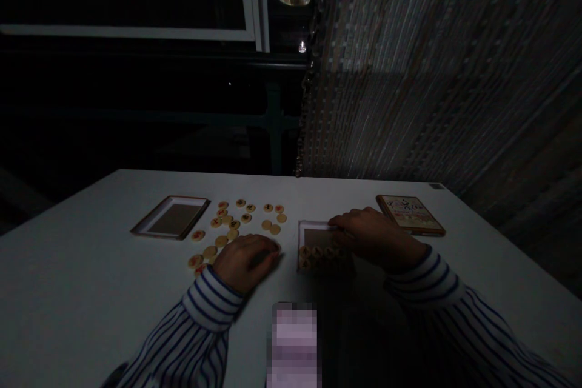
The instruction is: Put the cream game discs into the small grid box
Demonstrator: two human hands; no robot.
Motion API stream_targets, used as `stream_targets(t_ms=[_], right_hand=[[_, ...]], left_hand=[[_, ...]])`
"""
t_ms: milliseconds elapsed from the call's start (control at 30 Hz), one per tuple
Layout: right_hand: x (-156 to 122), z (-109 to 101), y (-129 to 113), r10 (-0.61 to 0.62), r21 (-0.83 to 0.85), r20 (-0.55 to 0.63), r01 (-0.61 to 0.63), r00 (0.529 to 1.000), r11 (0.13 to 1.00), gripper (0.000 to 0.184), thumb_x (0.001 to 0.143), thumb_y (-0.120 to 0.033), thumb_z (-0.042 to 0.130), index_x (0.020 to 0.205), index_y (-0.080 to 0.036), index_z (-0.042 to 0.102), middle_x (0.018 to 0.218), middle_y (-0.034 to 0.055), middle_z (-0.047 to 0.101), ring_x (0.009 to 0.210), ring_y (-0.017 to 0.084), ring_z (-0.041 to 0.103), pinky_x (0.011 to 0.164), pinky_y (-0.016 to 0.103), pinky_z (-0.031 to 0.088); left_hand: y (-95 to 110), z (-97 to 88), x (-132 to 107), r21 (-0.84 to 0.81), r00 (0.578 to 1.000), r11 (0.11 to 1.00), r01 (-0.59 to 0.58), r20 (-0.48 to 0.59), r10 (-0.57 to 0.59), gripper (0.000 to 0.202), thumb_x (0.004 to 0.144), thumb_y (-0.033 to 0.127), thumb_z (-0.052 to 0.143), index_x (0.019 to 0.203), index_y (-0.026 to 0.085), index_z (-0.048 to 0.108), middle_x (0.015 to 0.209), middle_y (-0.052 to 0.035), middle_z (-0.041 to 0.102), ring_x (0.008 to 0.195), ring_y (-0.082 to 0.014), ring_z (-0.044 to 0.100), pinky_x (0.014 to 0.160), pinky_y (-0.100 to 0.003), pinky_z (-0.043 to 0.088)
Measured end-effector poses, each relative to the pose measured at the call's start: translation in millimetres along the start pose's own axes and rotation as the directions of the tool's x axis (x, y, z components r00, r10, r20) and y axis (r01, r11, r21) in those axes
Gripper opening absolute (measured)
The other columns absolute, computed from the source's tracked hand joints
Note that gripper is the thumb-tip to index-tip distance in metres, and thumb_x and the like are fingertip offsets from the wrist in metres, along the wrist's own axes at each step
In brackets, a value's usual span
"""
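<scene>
On the white tabletop point(82, 303), the left hand point(245, 260) curls beside scattered round pieces point(226, 219); the right hand point(369, 235) partly hides a tray point(316, 236) of more. Whether either grip holds anything, I cannot tell. Farther: second tray point(176, 219), printed box point(411, 212), string curtain point(400, 60), pale-framed window point(136, 32).

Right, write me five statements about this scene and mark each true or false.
1. The right hand is over part of the box holding rows of discs. True.
2. The left hand is near the loose discs. True.
3. The printed box lies left of the loose discs. False: it lies to their right.
4. Both sleeves are plain. False: they are striped.
5. The curtain hangs on the picture's left. False: it hangs on the right.
</scene>
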State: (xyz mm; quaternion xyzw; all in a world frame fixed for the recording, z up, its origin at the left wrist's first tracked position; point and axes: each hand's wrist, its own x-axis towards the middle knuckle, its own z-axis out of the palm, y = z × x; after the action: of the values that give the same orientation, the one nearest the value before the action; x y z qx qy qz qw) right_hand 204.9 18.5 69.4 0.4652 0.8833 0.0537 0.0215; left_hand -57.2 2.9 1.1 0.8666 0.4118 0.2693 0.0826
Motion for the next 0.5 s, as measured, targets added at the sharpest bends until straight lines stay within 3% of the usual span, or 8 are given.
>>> stream_targets(t_ms=[500], right_hand=[[0.4, -0.4, -0.4, 0.003, -0.005, 0.016, -0.003, 1.0, 1.0, 0.029, 0.084, -0.029, 0.038, 0.105, -0.021, 0.055, 0.089, 0.0067, 0.065, 0.082, 0.019, 0.058, 0.07, 0.031, 0.037]], left_hand=[[-0.5, -0.5, 0.2, 0.025, 1.0, 1.0, -0.008, -0.024, 0.009, 0.02, 0.081, 0.03, 0.045, 0.088, 0.019, 0.061, 0.086, -0.0038, 0.066, 0.08, -0.0154, 0.06, 0.075, -0.033, 0.048]])
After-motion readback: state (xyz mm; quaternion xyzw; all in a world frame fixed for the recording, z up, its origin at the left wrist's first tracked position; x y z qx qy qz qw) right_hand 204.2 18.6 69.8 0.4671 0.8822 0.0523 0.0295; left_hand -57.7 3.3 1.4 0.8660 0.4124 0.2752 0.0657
